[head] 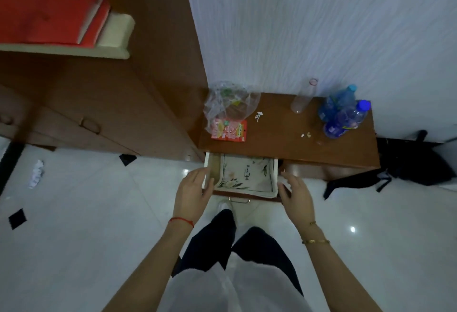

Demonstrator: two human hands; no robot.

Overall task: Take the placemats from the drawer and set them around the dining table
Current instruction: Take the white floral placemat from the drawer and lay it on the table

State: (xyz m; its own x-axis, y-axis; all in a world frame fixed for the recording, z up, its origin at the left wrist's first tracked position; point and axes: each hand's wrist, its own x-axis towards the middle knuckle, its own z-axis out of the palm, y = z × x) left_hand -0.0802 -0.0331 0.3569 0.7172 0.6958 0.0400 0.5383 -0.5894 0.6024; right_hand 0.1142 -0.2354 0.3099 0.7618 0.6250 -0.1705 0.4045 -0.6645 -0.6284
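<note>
The drawer (207, 163) of a low wooden side table (284, 136) stands pulled out. Inside it lies a cream placemat (249, 175) with a dark border line, leaf print and script lettering; more cloth edges show beneath it. My left hand (194, 188) is at the drawer's left front corner, fingers relaxed and reaching over the edge. My right hand (295, 194) hovers at the drawer's right side with fingers spread, holding nothing. A metal handle (238, 200) hangs on the drawer front.
On the table top sit a clear plastic bag (228, 103), a red snack packet (230, 129), an empty clear bottle (303, 97) and two blue water bottles (343, 116). A tall brown cabinet (138, 89) stands left. A black bag (415, 163) lies right. White tiled floor (86, 212) surrounds me.
</note>
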